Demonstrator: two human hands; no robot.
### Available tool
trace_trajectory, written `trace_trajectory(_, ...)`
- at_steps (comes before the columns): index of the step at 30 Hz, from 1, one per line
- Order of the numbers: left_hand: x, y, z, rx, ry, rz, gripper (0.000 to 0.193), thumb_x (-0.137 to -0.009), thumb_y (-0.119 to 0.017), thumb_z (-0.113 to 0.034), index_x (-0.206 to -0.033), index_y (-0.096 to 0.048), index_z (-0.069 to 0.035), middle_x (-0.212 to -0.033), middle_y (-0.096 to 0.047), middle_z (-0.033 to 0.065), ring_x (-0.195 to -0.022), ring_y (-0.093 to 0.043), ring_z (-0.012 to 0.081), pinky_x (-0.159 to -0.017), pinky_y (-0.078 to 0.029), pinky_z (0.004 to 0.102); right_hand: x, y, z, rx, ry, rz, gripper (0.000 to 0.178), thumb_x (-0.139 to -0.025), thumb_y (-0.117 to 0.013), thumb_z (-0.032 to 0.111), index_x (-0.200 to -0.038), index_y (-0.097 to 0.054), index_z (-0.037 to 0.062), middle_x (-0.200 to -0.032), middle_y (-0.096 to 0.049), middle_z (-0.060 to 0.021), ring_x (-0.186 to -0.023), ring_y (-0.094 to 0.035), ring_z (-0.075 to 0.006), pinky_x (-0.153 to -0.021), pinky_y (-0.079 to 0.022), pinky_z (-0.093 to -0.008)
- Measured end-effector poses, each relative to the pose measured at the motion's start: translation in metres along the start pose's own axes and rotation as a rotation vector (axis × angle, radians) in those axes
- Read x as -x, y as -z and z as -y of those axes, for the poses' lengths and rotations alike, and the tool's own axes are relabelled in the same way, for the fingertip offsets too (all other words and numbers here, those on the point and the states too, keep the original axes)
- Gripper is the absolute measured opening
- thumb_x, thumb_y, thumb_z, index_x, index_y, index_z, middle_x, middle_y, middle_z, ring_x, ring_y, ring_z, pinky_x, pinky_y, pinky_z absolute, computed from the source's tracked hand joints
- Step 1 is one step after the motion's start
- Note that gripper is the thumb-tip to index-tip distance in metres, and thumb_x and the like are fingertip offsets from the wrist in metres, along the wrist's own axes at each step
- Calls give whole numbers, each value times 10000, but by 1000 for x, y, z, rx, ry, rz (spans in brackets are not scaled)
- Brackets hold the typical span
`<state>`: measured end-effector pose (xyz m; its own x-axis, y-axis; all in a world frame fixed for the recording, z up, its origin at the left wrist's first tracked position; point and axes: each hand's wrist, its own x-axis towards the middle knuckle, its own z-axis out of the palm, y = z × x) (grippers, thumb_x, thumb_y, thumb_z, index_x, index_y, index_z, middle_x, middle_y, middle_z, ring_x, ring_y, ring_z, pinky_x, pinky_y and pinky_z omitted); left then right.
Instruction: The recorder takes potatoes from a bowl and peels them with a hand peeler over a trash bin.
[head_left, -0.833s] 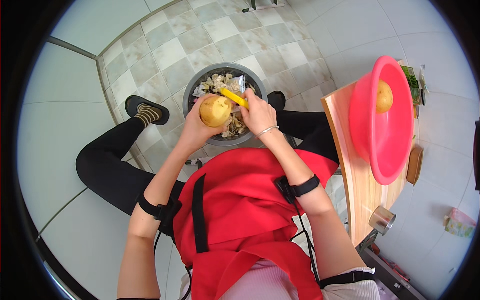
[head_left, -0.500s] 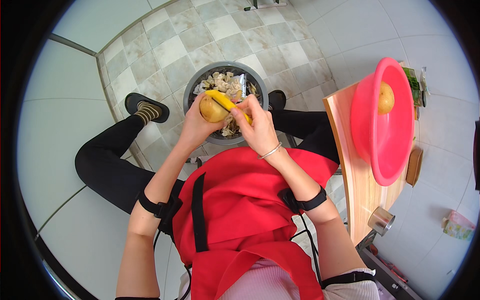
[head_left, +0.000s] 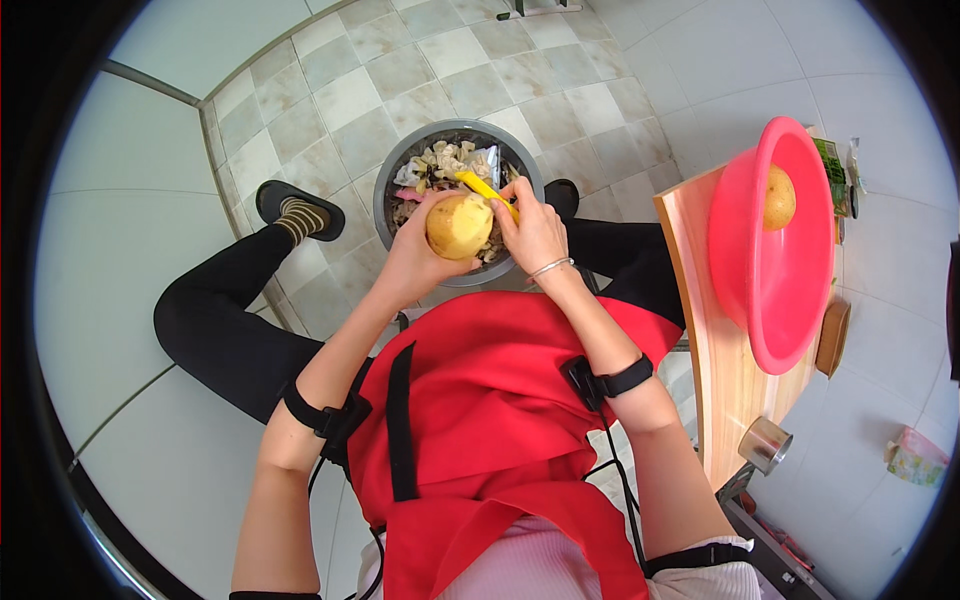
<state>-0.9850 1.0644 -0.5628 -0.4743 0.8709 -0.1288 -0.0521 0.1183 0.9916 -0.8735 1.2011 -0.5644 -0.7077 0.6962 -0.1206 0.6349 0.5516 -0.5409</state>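
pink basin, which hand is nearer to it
Right. The right hand, holding the yellow peeler, is left of the pink basin, not touching it; the left hand, holding the partly peeled potato, is farther left.

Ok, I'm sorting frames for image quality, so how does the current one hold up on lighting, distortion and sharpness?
Head view: fairly even light, some sheen on the metal cup; head view: the edge of the wooden board bows, and black fills the corners; head view: the potato in the left hand and the yellow peeler look reasonably sharp.
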Motion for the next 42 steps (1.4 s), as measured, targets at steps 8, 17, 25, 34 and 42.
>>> trace_trajectory(8,1,12,21,-130,-43,25,773,-545,-784,-10,-1234,-443,-90,-1249,-447,85,-1167,-443,202,-976,-376,325,0,12,23,-794,-58,213,268,-810,-665,253,-880,-625,-2,-621,-586,-26,-572,-496,-65,-530,-414,-244)
trace_trajectory(17,1,18,15,-36,50,13,782,-564,-772,28,-1258,-432,-93,-1259,-472,48,-1163,-452,166,-990,-363,300,-4,10,23,-806,-154,312,277,-773,-712,221,-885,-623,-16,-677,-570,6,-634,-493,-56,-588,-429,-231)
trace_trajectory(25,1,17,14,212,116,11,778,-567,-764,53,-1258,-429,-69,-1231,-496,42,-1133,-482,162,-968,-395,301,-15,-3,-7,-512,11,-68,264,-785,-672,231,-870,-586,-4,-637,-574,-136,-551,-555,-191,-542,-440,-309)
trace_trajectory(34,-4,17,11,266,178,-89,739,-595,-751,58,-1244,-421,-68,-1160,-518,44,-1077,-515,160,-919,-434,297,30,6,45,-430,128,-57,210,-895,-525,245,-919,-580,44,-619,-583,-194,-597,-600,-374,-521,-457,-434)
trace_trajectory(42,-2,17,10,338,151,-67,736,-600,-736,70,-1249,-416,-63,-1138,-527,42,-1076,-520,158,-901,-447,295,13,-13,22,-222,52,-108,253,-892,-521,303,-875,-589,61,-648,-593,-205,-641,-594,-397,-548,-455,-476)
